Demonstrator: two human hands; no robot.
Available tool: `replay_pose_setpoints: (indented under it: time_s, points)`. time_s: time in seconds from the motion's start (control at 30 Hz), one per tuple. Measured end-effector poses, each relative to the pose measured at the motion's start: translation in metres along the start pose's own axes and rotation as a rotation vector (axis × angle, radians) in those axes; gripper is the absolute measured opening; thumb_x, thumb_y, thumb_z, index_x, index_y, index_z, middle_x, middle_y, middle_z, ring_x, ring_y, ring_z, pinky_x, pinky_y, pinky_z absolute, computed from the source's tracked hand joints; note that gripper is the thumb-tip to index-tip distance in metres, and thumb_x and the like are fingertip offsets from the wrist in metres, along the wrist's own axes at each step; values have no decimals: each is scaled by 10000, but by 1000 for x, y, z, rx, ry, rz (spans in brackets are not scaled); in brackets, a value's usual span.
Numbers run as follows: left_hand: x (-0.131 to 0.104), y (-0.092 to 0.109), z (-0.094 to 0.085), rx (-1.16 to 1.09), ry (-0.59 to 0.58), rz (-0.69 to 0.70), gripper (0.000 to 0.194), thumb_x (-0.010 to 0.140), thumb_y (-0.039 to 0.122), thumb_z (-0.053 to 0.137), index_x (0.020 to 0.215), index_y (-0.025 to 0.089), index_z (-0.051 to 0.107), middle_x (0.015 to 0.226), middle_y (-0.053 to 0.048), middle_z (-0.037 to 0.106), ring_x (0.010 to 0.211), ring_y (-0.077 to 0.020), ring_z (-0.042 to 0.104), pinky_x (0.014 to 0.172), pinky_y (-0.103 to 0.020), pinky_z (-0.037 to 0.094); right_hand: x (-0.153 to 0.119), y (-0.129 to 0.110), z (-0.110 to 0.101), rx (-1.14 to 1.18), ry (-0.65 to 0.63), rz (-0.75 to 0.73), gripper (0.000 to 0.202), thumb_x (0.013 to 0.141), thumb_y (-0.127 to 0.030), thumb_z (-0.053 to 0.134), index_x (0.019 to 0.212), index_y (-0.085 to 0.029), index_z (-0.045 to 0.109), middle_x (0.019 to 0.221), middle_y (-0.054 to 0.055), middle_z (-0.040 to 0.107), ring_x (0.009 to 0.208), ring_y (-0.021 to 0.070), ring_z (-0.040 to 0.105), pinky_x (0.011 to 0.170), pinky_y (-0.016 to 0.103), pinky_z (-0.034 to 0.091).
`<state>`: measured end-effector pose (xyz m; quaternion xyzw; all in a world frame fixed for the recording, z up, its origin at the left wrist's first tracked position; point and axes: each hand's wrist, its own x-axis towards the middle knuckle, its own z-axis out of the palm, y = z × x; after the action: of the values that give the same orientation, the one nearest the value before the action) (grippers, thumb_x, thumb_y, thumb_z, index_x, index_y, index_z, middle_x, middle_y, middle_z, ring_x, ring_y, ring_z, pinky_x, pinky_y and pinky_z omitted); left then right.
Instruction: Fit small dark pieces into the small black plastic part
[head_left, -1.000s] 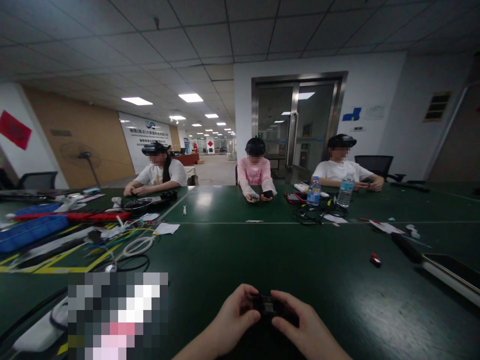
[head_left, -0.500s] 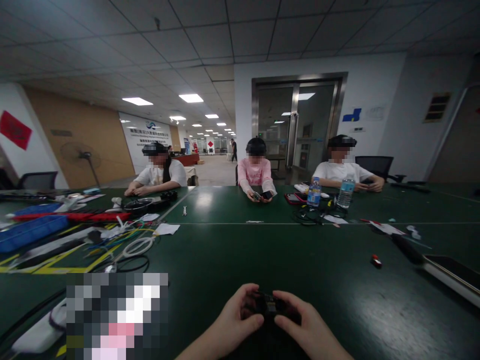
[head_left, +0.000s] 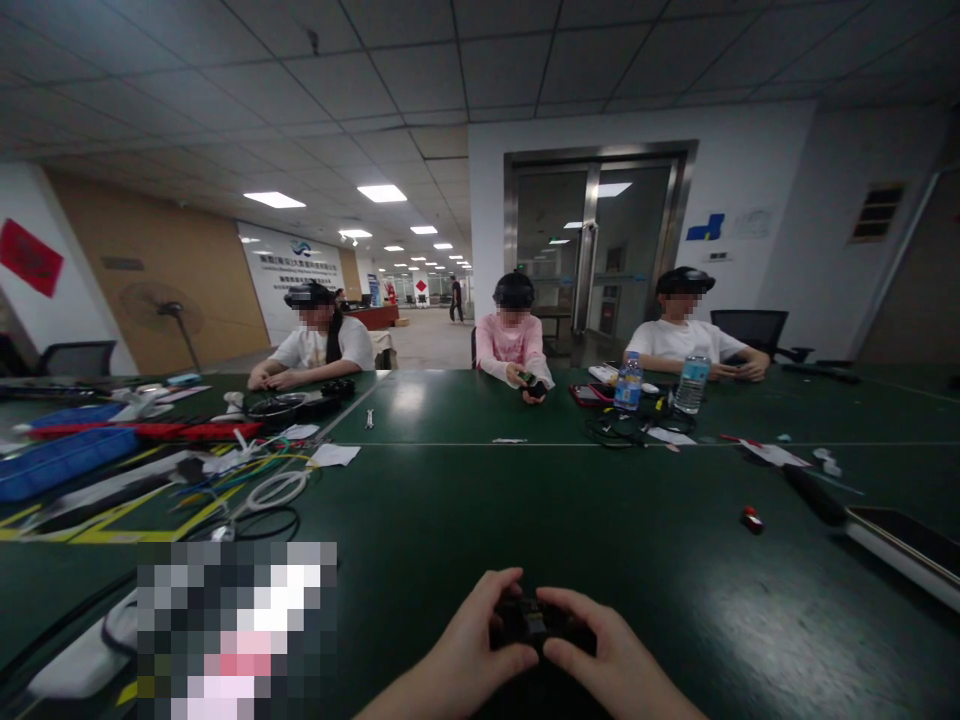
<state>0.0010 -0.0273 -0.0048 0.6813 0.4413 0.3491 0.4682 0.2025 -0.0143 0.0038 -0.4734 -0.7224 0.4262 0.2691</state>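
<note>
Both of my hands meet at the bottom middle of the head view, over the dark green table (head_left: 525, 510). Between them sits a small black part (head_left: 532, 621) with a lighter centre. My left hand (head_left: 476, 640) grips its left side with thumb and fingers. My right hand (head_left: 611, 660) grips its right side, thumb pressed under it. Most of the part is hidden by my fingers.
Three people with headsets sit across the table, each handling small items. Two water bottles (head_left: 628, 382) stand at the far right. Cables (head_left: 255, 480) and a blue tray (head_left: 60, 460) lie at the left. A small red piece (head_left: 750, 519) and a long flat bar (head_left: 900, 545) lie at the right.
My hands have shifted slightly lower and closer together around the black part. The person in pink across the table has moved their hands.
</note>
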Motion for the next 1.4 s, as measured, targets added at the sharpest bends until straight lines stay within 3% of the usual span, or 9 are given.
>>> replay_pose_setpoints:
  time_s: [0.2, 0.33, 0.67, 0.97, 1.13, 1.4]
  points:
    - [2, 2, -2, -5, -28, -19, 415, 673, 135, 670, 1062, 184, 533, 1020, -40, 588, 956, -217, 544, 845, -337, 414, -4, -5, 1, -12, 5, -53, 469, 733, -274, 620, 1196, -242, 551, 1213, 49, 602, 1112, 239, 538, 968, 358, 406]
    - [2, -1, -3, -65, -27, 18, 409, 685, 174, 682, 1062, 184, 525, 1001, -30, 586, 942, -209, 545, 827, -325, 419, -5, -9, 1, 1, 8, -123, 383, 751, -297, 615, 1132, -264, 597, 1150, 46, 636, 1046, 245, 573, 931, 370, 431]
    - [3, 2, -4, -166, -70, -18, 398, 672, 178, 692, 1042, 171, 545, 955, -31, 598, 882, -203, 558, 769, -326, 430, -7, -14, 0, 19, 8, -95, 375, 757, -280, 608, 1131, -260, 594, 1143, 43, 638, 1073, 240, 557, 941, 368, 423]
    - [3, -7, -3, -215, -82, -10, 575, 681, 156, 681, 1193, 203, 423, 1099, -62, 559, 975, -216, 549, 837, -364, 427, -6, -16, 0, 52, 41, -154, 268, 793, -291, 569, 1052, -268, 631, 1074, 46, 660, 1030, 249, 580, 908, 380, 439]
    - [4, -6, -3, -218, -87, -11, 405, 719, 141, 635, 1096, 179, 494, 1022, -46, 583, 949, -202, 556, 830, -351, 424, -7, -15, -1, 41, 43, -140, 282, 807, -299, 557, 1081, -271, 615, 1104, 47, 646, 1044, 241, 572, 908, 375, 438]
    - [3, -2, -3, -217, -94, 11, 401, 700, 131, 654, 1062, 185, 491, 998, -38, 584, 907, -192, 562, 789, -331, 428, -7, -16, -1, 25, 60, -146, 311, 779, -314, 601, 1084, -251, 609, 1102, 61, 642, 1052, 249, 565, 921, 383, 429]
